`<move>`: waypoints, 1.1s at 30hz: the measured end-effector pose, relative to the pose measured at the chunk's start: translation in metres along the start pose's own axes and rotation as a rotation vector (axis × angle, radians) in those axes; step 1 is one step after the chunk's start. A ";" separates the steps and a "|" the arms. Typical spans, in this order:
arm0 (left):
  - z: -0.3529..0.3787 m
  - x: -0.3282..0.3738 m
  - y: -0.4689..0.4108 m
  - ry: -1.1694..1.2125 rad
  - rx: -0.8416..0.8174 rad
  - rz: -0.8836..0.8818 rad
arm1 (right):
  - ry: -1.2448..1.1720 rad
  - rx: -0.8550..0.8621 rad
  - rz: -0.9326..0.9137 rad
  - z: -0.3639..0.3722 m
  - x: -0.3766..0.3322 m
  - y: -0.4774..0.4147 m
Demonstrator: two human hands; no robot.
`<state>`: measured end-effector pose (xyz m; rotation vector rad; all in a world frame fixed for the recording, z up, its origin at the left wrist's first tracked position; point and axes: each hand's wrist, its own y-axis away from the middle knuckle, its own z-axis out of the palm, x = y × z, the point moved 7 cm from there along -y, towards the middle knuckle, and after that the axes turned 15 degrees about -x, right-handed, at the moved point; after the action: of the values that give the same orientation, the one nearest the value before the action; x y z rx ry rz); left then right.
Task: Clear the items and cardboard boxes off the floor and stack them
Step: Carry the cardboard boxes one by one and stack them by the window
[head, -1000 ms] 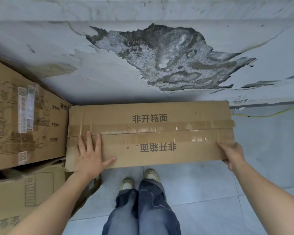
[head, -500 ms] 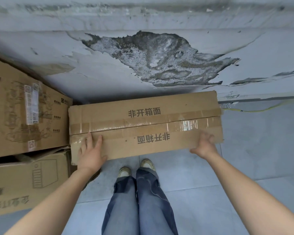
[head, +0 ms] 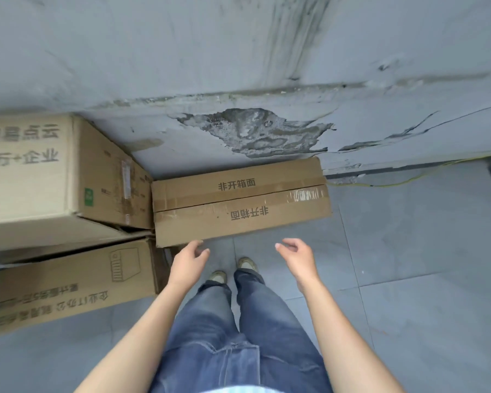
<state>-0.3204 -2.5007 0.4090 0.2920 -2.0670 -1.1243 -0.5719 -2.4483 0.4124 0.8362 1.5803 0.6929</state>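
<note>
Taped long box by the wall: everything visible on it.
Long brown cardboard box, flaps shut, taped along the centre seam, black characters printed on each flap, one row inverted. Lies level along the wall, left end against the stacked boxes. Left hand open at its front edge, contact unclear; right hand clear of it.

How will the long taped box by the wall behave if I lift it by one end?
Probably stiff: the long taped box has straight edges and its tape closes the top seam. Being long, it would likely tilt or swing from one end; the left hand and right hand at opposite ends seem safer. Its weight cannot be told.
</note>
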 end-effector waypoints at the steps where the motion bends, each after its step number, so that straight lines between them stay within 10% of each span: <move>1: 0.003 0.005 0.010 -0.011 -0.021 0.026 | 0.000 -0.001 -0.007 0.003 -0.002 0.008; 14: -0.037 0.090 0.047 -0.110 -0.044 0.431 | -0.061 0.264 -0.230 -0.008 0.004 0.104; 33: 0.205 0.098 0.149 -0.491 -0.342 0.561 | -0.221 0.743 -0.097 -0.083 0.242 0.293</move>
<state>-0.5120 -2.3357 0.5091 -0.7544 -2.1031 -1.2325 -0.6327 -2.0820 0.5264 1.3075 1.6675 -0.0890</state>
